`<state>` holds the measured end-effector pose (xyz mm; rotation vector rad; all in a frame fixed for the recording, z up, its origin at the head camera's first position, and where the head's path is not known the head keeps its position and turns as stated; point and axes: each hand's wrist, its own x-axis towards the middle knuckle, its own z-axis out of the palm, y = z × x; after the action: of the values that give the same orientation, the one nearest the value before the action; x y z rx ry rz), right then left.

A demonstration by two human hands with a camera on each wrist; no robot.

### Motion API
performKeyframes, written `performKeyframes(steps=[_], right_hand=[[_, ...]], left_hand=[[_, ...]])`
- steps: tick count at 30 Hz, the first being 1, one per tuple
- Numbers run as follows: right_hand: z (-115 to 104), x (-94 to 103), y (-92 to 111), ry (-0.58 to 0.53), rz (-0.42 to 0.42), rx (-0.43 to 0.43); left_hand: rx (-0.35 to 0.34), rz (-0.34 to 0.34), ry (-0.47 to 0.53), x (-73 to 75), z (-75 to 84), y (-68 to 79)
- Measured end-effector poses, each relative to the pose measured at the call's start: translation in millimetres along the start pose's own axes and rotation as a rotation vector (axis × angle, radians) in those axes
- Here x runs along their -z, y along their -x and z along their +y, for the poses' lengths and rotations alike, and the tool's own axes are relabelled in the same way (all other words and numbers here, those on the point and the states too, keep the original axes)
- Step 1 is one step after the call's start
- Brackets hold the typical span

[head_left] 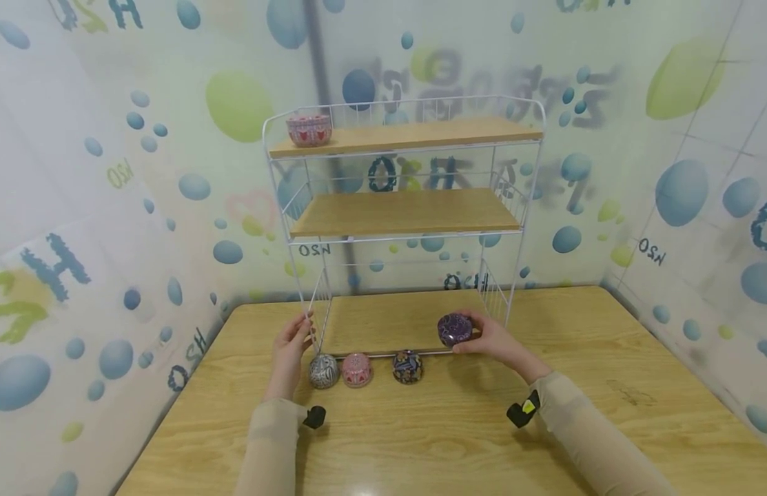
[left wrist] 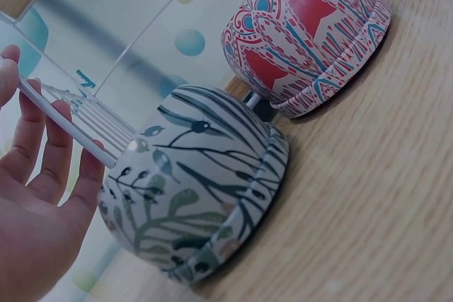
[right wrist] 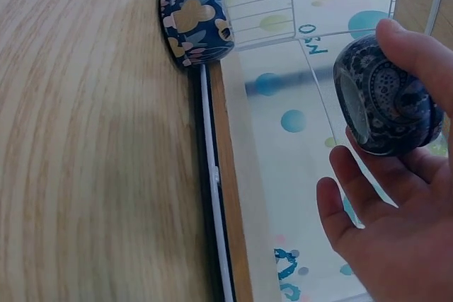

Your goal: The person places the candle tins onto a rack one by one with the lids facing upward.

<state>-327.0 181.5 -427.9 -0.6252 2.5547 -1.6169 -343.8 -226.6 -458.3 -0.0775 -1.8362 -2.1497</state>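
Observation:
My right hand [head_left: 491, 341] holds a dark purple patterned round tin [head_left: 454, 330] between thumb and fingers, above the front of the rack's bottom shelf. In the right wrist view, its paisley-like pattern [right wrist: 389, 97] shows. My left hand [head_left: 289, 351] pinches the left front post of a white wire rack [head_left: 300, 275]. Below it, on the table, sits a white tin with leaf patterns [left wrist: 198, 182]. Beside that stand a red and pink tin [head_left: 357, 370] and a dark blue floral tin [head_left: 407, 367].
The rack has three wooden shelves, including a middle one [head_left: 408, 212]. On the top shelf's left end stands another pink and red tin [head_left: 309, 130]. The wooden table [head_left: 420, 441] reaches to a wall covering printed with blue and green spots.

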Motion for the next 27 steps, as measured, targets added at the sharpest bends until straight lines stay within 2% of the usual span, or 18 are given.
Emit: performKeyframes(steps=[12,17,27], right_hand=[[-7,2.8,-1,-0.054,-0.028,0.032],[-10,6.4,-3,-0.05,-0.022,0.063],[-14,12.5,-5,-0.023,-0.004,0.067]], left_hand=[[0.025,-0.002,0.021,-0.3,3.7,1.0],[0.023,-0.01,0.015,2.5,1.1,-2.2],[0.032,-0.021,0.0,2.3,0.2,-2.1]])
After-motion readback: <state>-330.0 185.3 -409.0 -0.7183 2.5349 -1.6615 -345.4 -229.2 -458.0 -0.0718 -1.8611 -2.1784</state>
